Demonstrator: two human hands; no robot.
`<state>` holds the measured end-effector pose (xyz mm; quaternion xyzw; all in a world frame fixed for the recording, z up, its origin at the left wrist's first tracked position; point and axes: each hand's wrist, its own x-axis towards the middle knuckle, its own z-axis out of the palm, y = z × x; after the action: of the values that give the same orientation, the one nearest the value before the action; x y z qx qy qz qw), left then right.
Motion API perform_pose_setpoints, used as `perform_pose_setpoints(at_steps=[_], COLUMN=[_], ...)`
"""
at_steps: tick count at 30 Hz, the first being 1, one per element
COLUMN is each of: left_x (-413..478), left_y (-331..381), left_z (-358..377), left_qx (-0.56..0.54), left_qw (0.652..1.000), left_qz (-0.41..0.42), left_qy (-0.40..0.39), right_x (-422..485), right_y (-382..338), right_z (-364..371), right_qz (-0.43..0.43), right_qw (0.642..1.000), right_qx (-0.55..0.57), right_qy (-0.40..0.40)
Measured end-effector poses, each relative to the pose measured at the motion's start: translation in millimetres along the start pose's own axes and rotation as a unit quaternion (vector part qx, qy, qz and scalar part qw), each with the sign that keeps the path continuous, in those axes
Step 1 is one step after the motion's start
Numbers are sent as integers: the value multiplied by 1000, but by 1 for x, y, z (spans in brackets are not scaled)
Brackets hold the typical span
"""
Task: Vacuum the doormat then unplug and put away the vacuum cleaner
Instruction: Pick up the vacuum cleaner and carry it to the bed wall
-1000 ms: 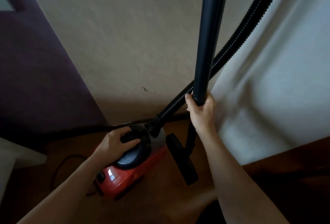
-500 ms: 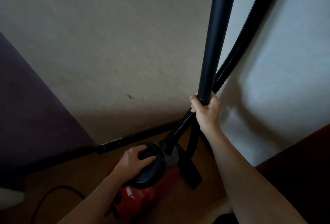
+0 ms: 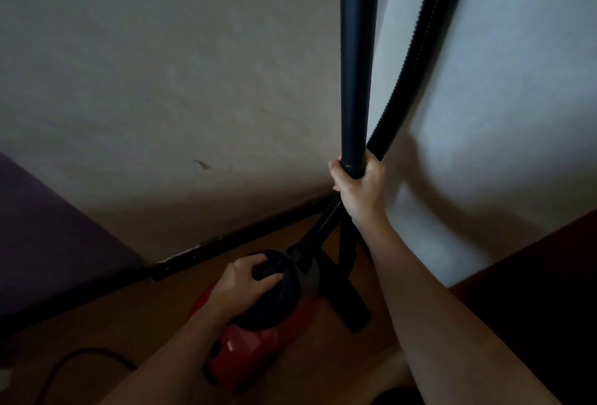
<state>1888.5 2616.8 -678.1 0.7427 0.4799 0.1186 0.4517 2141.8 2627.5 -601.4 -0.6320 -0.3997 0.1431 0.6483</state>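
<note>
Left hand [image 3: 247, 278] reaches down low, fingers curled in a closed grip, forearm bare. Right hand [image 3: 360, 186] raised higher, fist wrapped closed, arm extended far and upward.

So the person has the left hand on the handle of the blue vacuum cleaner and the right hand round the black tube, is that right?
Not quite: the vacuum cleaner is red, not blue, as the head view shows. The rest holds: the left hand is on its black handle, and the right hand is closed round the black tube.
</note>
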Motion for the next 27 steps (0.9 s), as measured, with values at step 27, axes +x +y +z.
perform_pose_setpoints(at_steps=[27], left_x=[14], left_y=[-24], left_z=[6], left_qx=[153], left_qw=[974], left_qz=[119], left_qy=[119], right_x=[-3], right_y=[32], right_z=[25], right_qz=[-5], right_qw=[996], right_qx=[-34], right_qy=[78])
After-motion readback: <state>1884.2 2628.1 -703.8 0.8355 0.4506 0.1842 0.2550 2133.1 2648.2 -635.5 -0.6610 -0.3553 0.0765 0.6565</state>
